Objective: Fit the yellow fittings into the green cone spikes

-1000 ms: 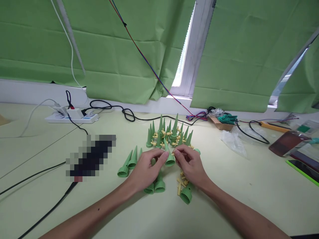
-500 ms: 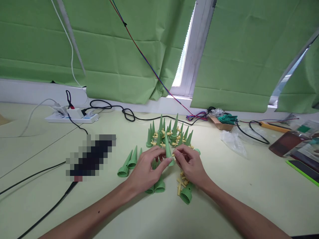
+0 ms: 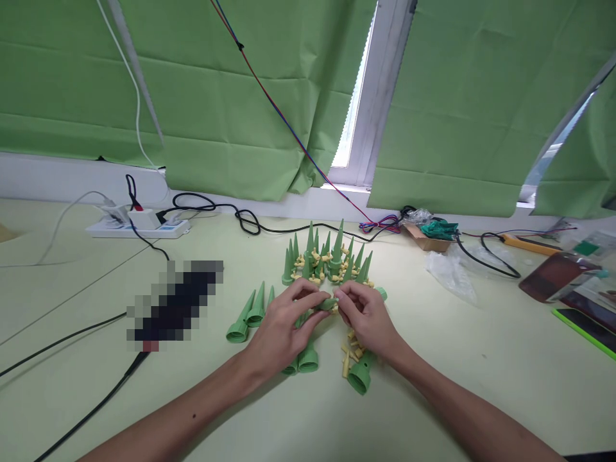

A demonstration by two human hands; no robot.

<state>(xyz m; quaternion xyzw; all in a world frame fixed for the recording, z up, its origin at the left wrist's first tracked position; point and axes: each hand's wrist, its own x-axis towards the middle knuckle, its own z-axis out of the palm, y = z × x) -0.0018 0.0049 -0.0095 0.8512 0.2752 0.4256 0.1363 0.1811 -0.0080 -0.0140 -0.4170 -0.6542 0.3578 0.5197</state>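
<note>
My left hand [image 3: 289, 317] is closed around a green plastic watering spike [image 3: 327, 304], now seen tilted and foreshortened between thumb and fingers. My right hand [image 3: 368, 314] pinches right beside it, its fingertips touching the spike. A bit of a yellow plastic valve [image 3: 335, 309] shows at those fingertips; most of it is hidden. Below the right hand lie several loose yellow valves [image 3: 346, 364] and a green spike with its open end [image 3: 359, 377] facing me. More green spikes [image 3: 308, 359] lie under my left hand, and others [image 3: 238, 330] rest to its left.
Behind my hands stands a cluster of green spikes [image 3: 337, 256] with yellow valves. A white power strip [image 3: 139, 226], black cable [image 3: 250, 221] and small cardboard box [image 3: 426, 239] line the back. At right are a clear plastic bag [image 3: 450, 276], a bottle [image 3: 553, 277] and a green-edged phone [image 3: 590, 330].
The spike in my left hand has gone from pointing up to lying over, its long tip no longer visible. My right hand stays close against it, shifting only slightly.
</note>
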